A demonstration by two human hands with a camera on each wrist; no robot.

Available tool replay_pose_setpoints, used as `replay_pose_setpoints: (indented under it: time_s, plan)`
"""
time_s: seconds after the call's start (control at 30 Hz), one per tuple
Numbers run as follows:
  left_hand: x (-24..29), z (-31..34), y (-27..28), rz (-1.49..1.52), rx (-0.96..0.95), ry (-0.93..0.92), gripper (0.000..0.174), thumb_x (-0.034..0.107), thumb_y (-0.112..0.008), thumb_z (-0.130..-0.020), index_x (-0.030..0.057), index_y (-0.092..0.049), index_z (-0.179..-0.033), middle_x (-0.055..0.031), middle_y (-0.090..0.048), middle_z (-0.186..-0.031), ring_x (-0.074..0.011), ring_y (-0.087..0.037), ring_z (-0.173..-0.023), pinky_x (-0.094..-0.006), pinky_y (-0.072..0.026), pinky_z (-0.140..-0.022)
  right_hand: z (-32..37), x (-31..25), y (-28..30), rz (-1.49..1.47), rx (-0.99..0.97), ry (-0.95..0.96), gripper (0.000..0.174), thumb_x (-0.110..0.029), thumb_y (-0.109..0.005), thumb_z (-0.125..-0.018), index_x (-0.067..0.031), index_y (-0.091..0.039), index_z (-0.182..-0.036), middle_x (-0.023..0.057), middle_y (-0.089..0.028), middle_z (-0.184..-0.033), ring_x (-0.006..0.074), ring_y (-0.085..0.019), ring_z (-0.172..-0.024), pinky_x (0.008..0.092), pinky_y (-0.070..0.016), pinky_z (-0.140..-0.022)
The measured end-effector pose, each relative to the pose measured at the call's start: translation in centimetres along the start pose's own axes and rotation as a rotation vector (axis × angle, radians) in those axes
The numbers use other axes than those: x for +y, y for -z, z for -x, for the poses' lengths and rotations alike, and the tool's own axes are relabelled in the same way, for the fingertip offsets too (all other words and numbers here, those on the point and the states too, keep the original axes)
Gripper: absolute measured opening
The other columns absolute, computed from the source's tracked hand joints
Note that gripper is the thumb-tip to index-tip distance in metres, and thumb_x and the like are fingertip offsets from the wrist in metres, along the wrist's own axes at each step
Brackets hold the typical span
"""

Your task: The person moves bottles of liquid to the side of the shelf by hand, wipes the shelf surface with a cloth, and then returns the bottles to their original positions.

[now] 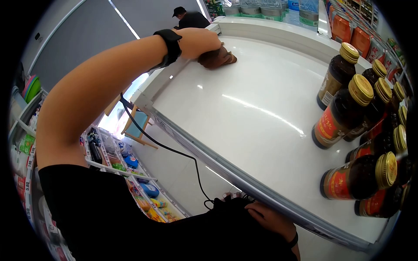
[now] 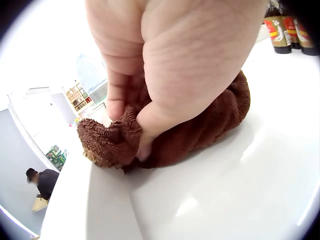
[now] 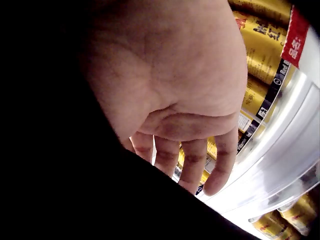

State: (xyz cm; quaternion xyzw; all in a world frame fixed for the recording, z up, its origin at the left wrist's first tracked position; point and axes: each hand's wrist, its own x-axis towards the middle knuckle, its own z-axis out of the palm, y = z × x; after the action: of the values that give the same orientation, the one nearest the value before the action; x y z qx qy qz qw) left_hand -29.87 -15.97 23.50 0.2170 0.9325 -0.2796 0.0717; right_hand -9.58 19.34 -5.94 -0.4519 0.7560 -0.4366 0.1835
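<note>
A brown terry towel (image 1: pixel 214 60) lies bunched on the white shelf (image 1: pixel 244 100), near its far left corner. My left hand (image 1: pixel 201 42) reaches across and grips it against the surface. In the left wrist view the thumb and fingers close round a fold of the towel (image 2: pixel 210 127), whose end sticks out beside the raised shelf edge. Low beside my body and the shelf's front edge hangs my right hand (image 1: pixel 272 222), holding nothing. The right wrist view shows that hand's palm (image 3: pixel 175 75), its fingers loosely down and partly hidden by black cloth.
Dark bottles with gold caps (image 1: pixel 344 113) crowd the shelf's right end. Bottled water (image 1: pixel 267 9) stands behind the back ledge. A black cable (image 1: pixel 161 145) hangs left of the shelf. Yellow cans (image 3: pixel 260 50) line a lower shelf. Another person (image 1: pixel 191 19) is in the background.
</note>
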Motion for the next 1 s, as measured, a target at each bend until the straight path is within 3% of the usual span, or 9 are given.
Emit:
replay_pose_setpoints:
  time_s: [0.2, 0.43, 0.67, 0.73, 0.8, 0.87, 0.93, 0.97, 1.0]
  plan:
    - [-1.5, -2.1, -1.4, -0.019, 0.105, 0.031, 0.009, 0.003, -0.062, -0.079, -0.0036, -0.066, -0.083, -0.0206, -0.066, -0.081, -0.0359, -0.066, -0.076, -0.0396, -0.0524, -0.067, 0.3, -1.0, 0.2, -0.154, 0.013, -0.176, 0.025, -0.028, -0.059, -0.095, -0.0111, -0.067, -0.113, 0.0082, -0.067, -0.099, 0.0236, -0.065, -0.092, 0.0334, -0.0507, -0.086]
    - [-2.3, -3.5, -1.8, 0.039, 0.181, 0.085, 0.016, 0.001, -0.062, -0.077, -0.0018, -0.066, -0.092, -0.0218, -0.067, -0.087, -0.0374, -0.067, -0.085, -0.0410, -0.0535, -0.073, 0.3, -3.1, 1.1, -0.001, 0.072, -0.132, 0.020, -0.021, -0.062, -0.092, -0.0099, -0.067, -0.109, 0.0079, -0.067, -0.094, 0.0237, -0.065, -0.085, 0.0338, -0.0517, -0.076]
    - [-2.2, -3.0, -1.0, 0.216, 0.272, 0.300, 0.025, -0.006, -0.058, -0.075, -0.0012, -0.066, -0.099, -0.0249, -0.066, -0.098, -0.0404, -0.065, -0.094, -0.0425, -0.0533, -0.077, 0.6, -4.2, 2.2, -0.004, 0.134, -0.093, 0.015, -0.017, -0.066, -0.089, -0.0085, -0.069, -0.101, 0.0080, -0.067, -0.089, 0.0255, -0.065, -0.080, 0.0344, -0.0523, -0.072]
    - [-1.4, -0.6, 1.7, 0.297, 0.208, 0.284, 0.026, -0.006, -0.059, -0.077, -0.0023, -0.066, -0.102, -0.0233, -0.067, -0.097, -0.0389, -0.066, -0.090, -0.0414, -0.0536, -0.075, 0.6, -4.6, 2.5, 0.009, 0.142, -0.091, 0.015, -0.017, -0.066, -0.089, -0.0086, -0.069, -0.101, 0.0079, -0.067, -0.090, 0.0256, -0.066, -0.080, 0.0345, -0.0523, -0.072]
    - [1.4, 3.4, 5.6, 0.499, 0.067, 0.415, 0.023, -0.005, -0.062, -0.078, -0.0035, -0.065, -0.101, -0.0167, -0.069, -0.091, -0.0297, -0.067, -0.086, -0.0372, -0.0541, -0.076, 0.4, -5.0, 2.8, 0.030, 0.129, -0.117, 0.015, -0.018, -0.065, -0.089, -0.0084, -0.070, -0.101, 0.0077, -0.067, -0.090, 0.0259, -0.065, -0.082, 0.0344, -0.0521, -0.074]
    - [1.7, 7.2, 5.4, 0.522, 0.125, 0.293, 0.022, -0.005, -0.065, -0.075, -0.0032, -0.065, -0.098, -0.0165, -0.068, -0.084, -0.0258, -0.067, -0.074, -0.0323, -0.0556, -0.063, 0.2, -5.3, 2.9, 0.016, 0.111, -0.134, 0.016, -0.018, -0.064, -0.090, -0.0084, -0.070, -0.101, 0.0077, -0.066, -0.090, 0.0261, -0.065, -0.082, 0.0343, -0.0520, -0.074]
    - [4.1, 10.4, 7.7, 0.523, -0.076, 0.297, 0.020, -0.006, -0.068, -0.072, -0.0024, -0.067, -0.092, -0.0149, -0.066, -0.083, -0.0252, -0.065, -0.076, -0.0343, -0.0543, -0.071, 0.0, -5.6, 3.0, 0.003, 0.089, -0.151, 0.016, -0.019, -0.063, -0.091, -0.0084, -0.070, -0.102, 0.0077, -0.066, -0.090, 0.0263, -0.065, -0.083, 0.0343, -0.0518, -0.075]
    - [4.4, 11.5, 7.0, 0.468, -0.012, 0.061, 0.025, -0.004, -0.071, -0.072, -0.0002, -0.066, -0.096, -0.0145, -0.065, -0.090, -0.0235, -0.065, -0.080, -0.0337, -0.0551, -0.070, -0.2, -5.7, 3.2, -0.003, 0.075, -0.134, 0.017, -0.020, -0.063, -0.091, -0.0081, -0.070, -0.102, 0.0080, -0.066, -0.091, 0.0261, -0.065, -0.084, 0.0342, -0.0515, -0.076]
    - [5.3, 12.8, 6.6, 0.526, -0.013, 0.052, 0.037, 0.001, -0.076, -0.071, 0.0015, -0.065, -0.106, -0.0140, -0.064, -0.101, -0.0222, -0.065, -0.084, -0.0326, -0.0556, -0.068, -0.4, -5.7, 3.3, -0.007, 0.059, -0.113, 0.018, -0.020, -0.062, -0.092, -0.0078, -0.070, -0.103, 0.0083, -0.066, -0.091, 0.0260, -0.065, -0.085, 0.0341, -0.0512, -0.078]
